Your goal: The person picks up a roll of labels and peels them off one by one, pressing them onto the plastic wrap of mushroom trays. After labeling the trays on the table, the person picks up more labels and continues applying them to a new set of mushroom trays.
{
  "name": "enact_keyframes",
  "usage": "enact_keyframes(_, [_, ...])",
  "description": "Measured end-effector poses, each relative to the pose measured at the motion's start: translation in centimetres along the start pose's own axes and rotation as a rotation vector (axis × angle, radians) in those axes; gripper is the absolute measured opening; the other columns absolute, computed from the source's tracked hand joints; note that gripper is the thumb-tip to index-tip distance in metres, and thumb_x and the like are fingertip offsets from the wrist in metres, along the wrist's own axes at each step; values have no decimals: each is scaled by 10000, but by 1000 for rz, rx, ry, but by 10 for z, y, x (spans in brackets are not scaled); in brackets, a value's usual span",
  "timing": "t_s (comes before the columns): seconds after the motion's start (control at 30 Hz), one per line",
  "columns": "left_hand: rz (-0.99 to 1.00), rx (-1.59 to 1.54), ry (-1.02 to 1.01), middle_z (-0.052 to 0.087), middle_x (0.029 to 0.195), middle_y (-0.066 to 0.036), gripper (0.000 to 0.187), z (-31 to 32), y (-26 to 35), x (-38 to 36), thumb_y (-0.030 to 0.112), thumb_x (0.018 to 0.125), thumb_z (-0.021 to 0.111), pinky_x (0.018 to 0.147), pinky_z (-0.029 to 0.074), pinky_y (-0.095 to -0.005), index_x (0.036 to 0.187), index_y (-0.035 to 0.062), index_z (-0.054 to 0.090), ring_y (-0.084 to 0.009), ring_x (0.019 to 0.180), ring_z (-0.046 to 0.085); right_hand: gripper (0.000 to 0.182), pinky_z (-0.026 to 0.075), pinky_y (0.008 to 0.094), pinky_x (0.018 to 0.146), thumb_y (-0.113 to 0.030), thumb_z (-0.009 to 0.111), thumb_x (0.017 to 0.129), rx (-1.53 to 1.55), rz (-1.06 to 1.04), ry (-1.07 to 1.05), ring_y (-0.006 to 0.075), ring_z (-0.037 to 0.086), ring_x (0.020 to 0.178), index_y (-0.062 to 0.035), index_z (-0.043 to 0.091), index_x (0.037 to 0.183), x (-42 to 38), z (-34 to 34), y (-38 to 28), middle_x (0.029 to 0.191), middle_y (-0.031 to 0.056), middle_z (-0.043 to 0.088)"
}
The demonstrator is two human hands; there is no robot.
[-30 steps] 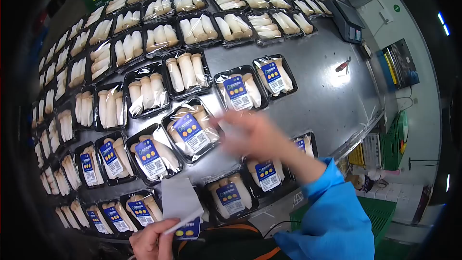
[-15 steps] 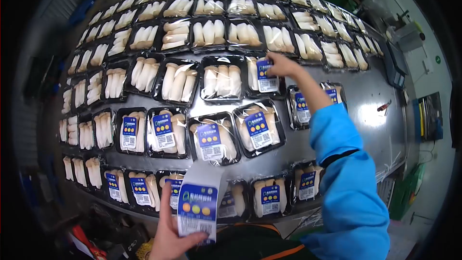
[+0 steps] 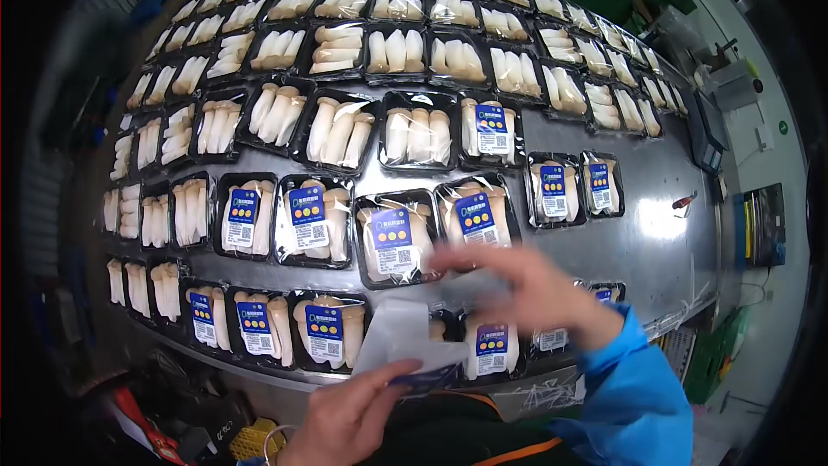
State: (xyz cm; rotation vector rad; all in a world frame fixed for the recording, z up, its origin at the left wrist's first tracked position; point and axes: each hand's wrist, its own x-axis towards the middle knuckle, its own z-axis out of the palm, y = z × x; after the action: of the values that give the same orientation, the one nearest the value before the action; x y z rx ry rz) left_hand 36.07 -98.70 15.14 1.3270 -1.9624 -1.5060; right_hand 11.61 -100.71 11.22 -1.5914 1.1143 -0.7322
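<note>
In the head view my left hand [image 3: 349,410] is closed on a strip of labels [image 3: 398,332] at the table's front edge. The strip's pale backing paper curls upward, and a blue printed part shows under my thumb. My right hand [image 3: 530,289], smeared by motion, is over the front rows, to the right of the strip; its fingers are too blurred to read. Just beyond it lies a film-wrapped black tray of king oyster mushrooms [image 3: 473,207] bearing a blue-and-white label. Another labelled mushroom tray [image 3: 492,140] sits one row farther back.
Several rows of wrapped mushroom trays [image 3: 397,50] without labels cover the back and left of the metal table [image 3: 638,246]. Two labelled trays [image 3: 554,198] stand at the right. A small red-and-black tool [image 3: 684,201] and a dark device [image 3: 709,134] are near the right edge.
My right hand has left the labelled tray in the farther row and come back toward the strip. My left hand has tilted the strip, hiding most of its printed label. The view has shifted slightly.
</note>
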Motion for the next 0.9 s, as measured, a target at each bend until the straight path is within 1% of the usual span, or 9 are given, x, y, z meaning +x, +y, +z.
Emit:
enact_keyframes(0.17, [155, -31, 58, 657, 684, -105, 129, 7, -24, 2, 40, 756, 657, 526, 474, -233, 878, -1, 655, -128, 561, 621, 256, 425, 382, 856, -107, 617, 766, -115, -416, -91, 249, 560, 847, -67, 606, 1018, -6, 22, -26, 854, 95, 569])
enact_keyframes(0.3, [-168, -144, -125, 664, 771, -112, 173, 29, -74, -17, 152, 813, 639, 600, 490, -260, 914, 13, 661, -114, 676, 630, 171, 479, 278, 645, -100, 585, 788, -237, -133, 444, 148, 592, 730, -19, 582, 939, 53, -52, 3, 828, 85, 603])
enact_keyframes(0.37, [-576, -467, -169, 669, 826, -61, 215, 22, -79, -25, 155, 824, 632, 670, 486, -253, 974, 2, 643, -98, 775, 618, 315, 462, 257, 699, -92, 631, 724, -174, 81, 364, 136, 579, 789, -3, 532, 1009, 108, -102, 52, 867, 89, 607])
enact_keyframes(0.43, [-544, -518, -147, 651, 926, -34, 270, 3, -57, -12, 125, 802, 658, 718, 474, -241, 1037, -2, 617, -101, 840, 595, 433, 456, 286, 749, -171, 686, 666, -439, 179, 188, 180, 574, 837, -3, 523, 1030, 149, -109, 109, 905, 116, 605])
enact_keyframes(0.57, [-391, -847, -17, 583, 1054, -194, 1083, -14, -50, -14, -165, 646, 641, 764, 486, -311, 1405, 122, -76, -215, 937, 599, 606, 439, 361, 844, -284, 748, 581, -523, 360, 223, 323, 557, 902, -24, 524, 1081, 193, -85, 213, 1000, 198, 575])
enact_keyframes(0.63, [-333, -860, 91, 547, 1123, -191, 936, -10, -50, -26, -136, 677, 635, 787, 476, -302, 1411, 96, 103, -199, 939, 594, 619, 423, 378, 874, -278, 738, 603, -650, 339, 293, 346, 542, 937, -25, 515, 1122, 180, -72, 205, 1020, 205, 568])
enact_keyframes(0.7, [-311, -737, 40, 541, 1134, -136, 682, -19, -42, -28, -103, 732, 582, 802, 442, -258, 1324, 47, 279, -162, 953, 557, 557, 406, 382, 895, -234, 680, 676, -916, -25, 837, 328, 526, 988, -26, 501, 1161, 162, -74, 201, 1041, 210, 559])
enact_keyframes(0.77, [-277, -617, -2, 535, 1145, -82, 462, -22, -43, -29, -71, 787, 529, 818, 408, -213, 1238, -2, 456, -124, 966, 521, 429, 409, 381, 888, -153, 592, 740, -539, 159, 1048, 332, 521, 1002, -29, 526, 1145, 122, -117, 213, 1048, 212, 553])
enact_keyframes(0.9, [-266, -648, -336, 566, 1103, -74, 358, -22, -71, -31, -32, 837, 523, 762, 422, -201, 1194, -17, 497, -107, 901, 538, 317, 422, 371, 864, -93, 529, 756, -665, 369, 844, 347, 525, 983, -26, 587, 1061, 65, -148, 251, 1047, 206, 550])
